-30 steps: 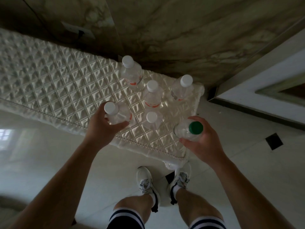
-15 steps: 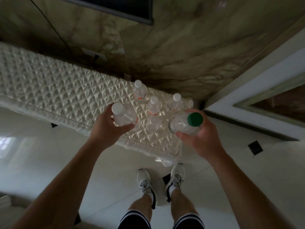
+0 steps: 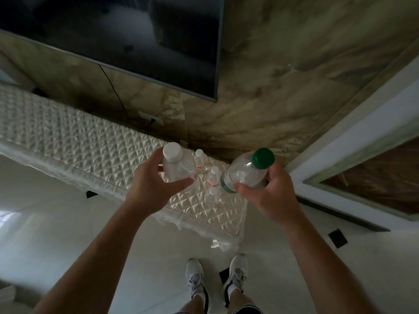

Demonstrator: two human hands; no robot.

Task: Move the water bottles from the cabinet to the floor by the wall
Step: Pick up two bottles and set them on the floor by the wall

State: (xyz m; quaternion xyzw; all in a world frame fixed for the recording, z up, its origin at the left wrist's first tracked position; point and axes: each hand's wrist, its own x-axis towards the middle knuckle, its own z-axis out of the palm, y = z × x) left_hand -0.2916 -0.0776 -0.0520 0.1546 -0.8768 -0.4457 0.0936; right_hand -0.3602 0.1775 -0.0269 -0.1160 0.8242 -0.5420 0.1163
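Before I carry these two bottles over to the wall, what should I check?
1. Left hand grips the white-capped bottle: ok.
2. Right hand grips the green-capped bottle: ok.
3. Caps on both held bottles: ok.
4. Held bottles clear of the small bottles left on the cabinet cover: ok.
5. Floor around your shoes free of obstacles: ok.
6. Landing spot by the wall: cannot tell, mostly hidden behind the hands.
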